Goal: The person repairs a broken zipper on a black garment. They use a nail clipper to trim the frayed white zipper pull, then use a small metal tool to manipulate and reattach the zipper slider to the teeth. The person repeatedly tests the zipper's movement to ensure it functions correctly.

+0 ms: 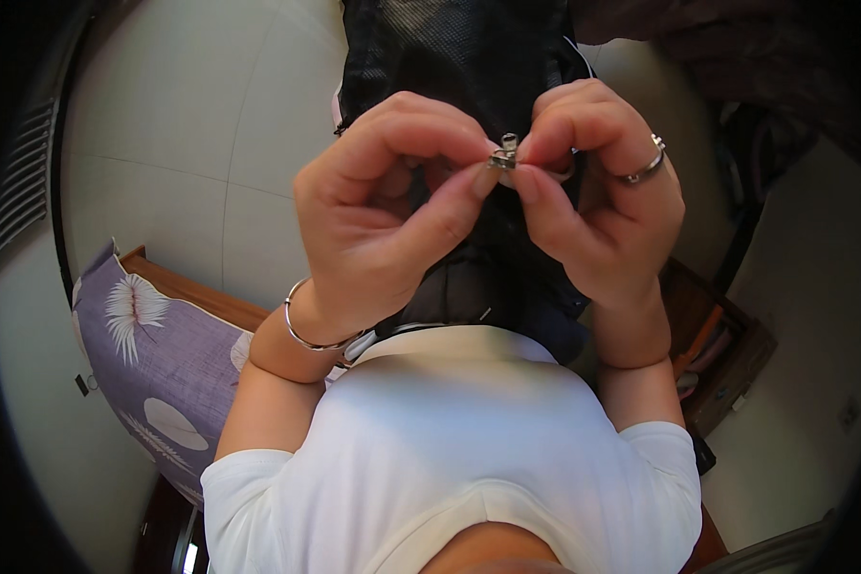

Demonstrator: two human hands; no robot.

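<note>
One small metal piece [503, 153] — silvery, shiny, with a rounded tab sticking up — sits at one o'clock, pinched tight between thumb and forefinger of both the left hand [378, 206] and the right hand [598, 187]. I count one ring [646, 172] on the right, one bracelet [294, 325] at the left wrist, one purple patterned cloth [177, 335] near nine o'clock.

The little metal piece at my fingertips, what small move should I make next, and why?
I'd probably ease your right hand back slightly while your left hand holds the little metal piece: both hands seem to pinch it from opposite sides and cover part of it, so you'd likely see it better.
</note>
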